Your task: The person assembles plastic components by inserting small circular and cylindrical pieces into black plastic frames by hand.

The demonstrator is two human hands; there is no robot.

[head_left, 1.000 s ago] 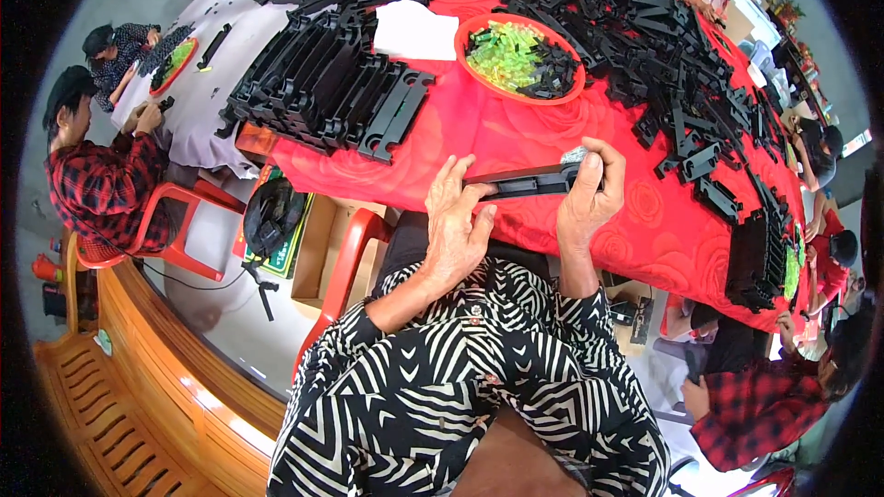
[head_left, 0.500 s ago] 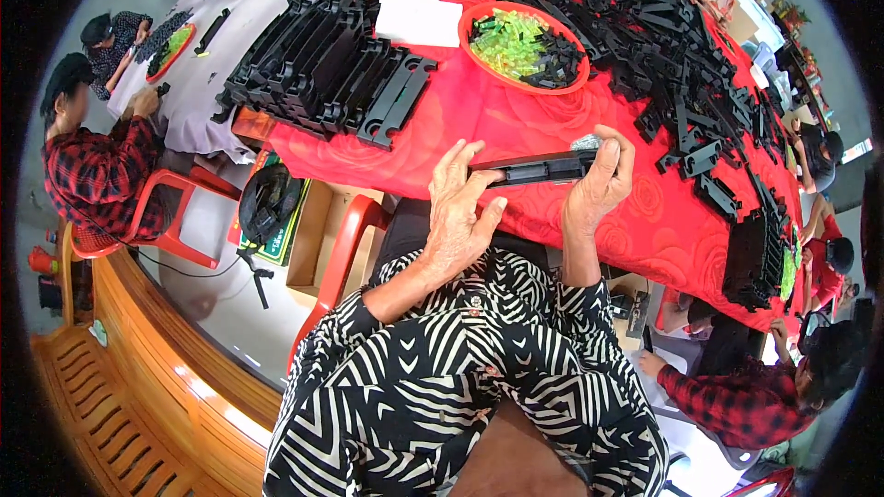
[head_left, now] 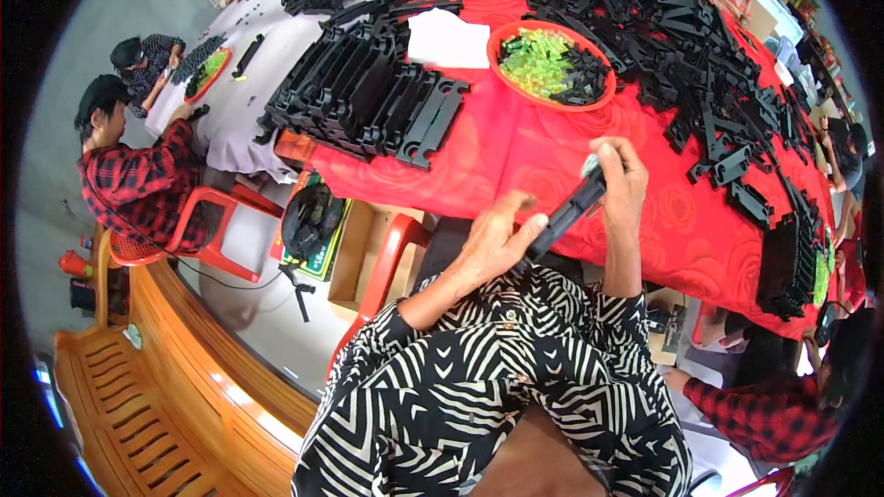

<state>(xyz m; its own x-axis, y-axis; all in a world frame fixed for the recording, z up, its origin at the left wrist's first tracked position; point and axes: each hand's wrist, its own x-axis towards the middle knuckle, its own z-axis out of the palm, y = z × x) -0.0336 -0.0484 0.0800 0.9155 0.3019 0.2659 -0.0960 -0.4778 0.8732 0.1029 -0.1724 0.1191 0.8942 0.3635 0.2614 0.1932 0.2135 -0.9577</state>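
Between my hands, over the near table edge, a long black plastic part (head_left: 573, 213) slants from upper right to lower left. My right hand (head_left: 624, 179) is closed around its upper end. A small shiny, pale piece (head_left: 589, 164) shows beside those fingers; I cannot make out what it is. My left hand (head_left: 493, 244) is at the lower end, its thumb against the part and its other fingers slightly blurred. Beyond them, a red bowl (head_left: 603, 99) holds yellow-green and black small pieces.
Stacked black plastic parts (head_left: 359, 97) stand at left beside a white sheet (head_left: 448, 39). A large heap of similar parts (head_left: 672, 46) covers the right of the red tablecloth (head_left: 516, 147). A red chair (head_left: 391, 262) is near my left arm. Co-workers sit on both sides.
The black part has swung from nearly level to a steep slant, its left end now lower and nearer me. My left hand moved down with that end. The whole view has shifted slightly.
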